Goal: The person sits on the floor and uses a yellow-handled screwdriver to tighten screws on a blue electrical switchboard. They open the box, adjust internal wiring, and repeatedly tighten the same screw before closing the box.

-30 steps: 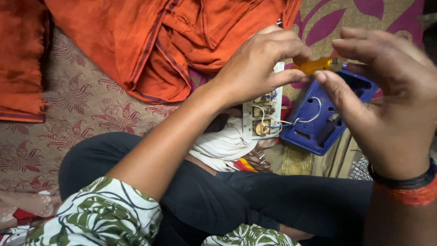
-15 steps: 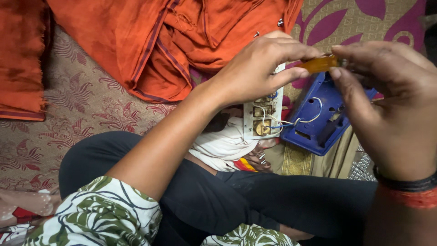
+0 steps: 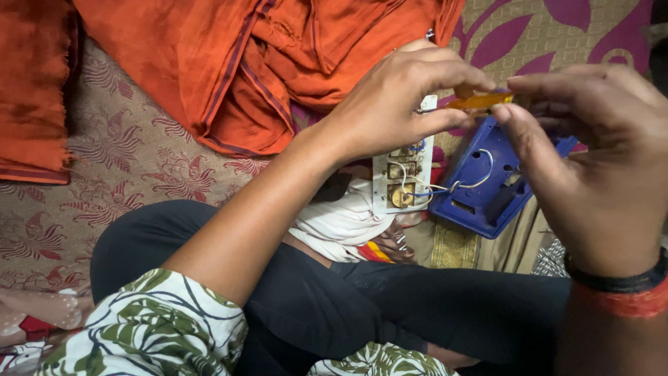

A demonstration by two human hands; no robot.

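Patterned maroon-and-cream bedding [image 3: 139,160] lies under the seated person, with crumpled orange cloth [image 3: 278,63] heaped beyond the crossed legs in black trousers [image 3: 417,306]. From the head view, the left hand [image 3: 396,104] closes its fingers around the top of a white rectangular switch plate [image 3: 402,174], back side up, its brass terminals and thin wires showing. The right hand [image 3: 591,174] pinches a translucent amber-handled screwdriver [image 3: 480,102] between thumb and fingertips, level with the plate's top edge. Wires run to a blue plastic box [image 3: 487,181] resting just beside the knee. A slip of the tool could likely nick a wire or strain the short leads, since the plate hangs unsupported. Open room lies to the left; the right side is crowded.
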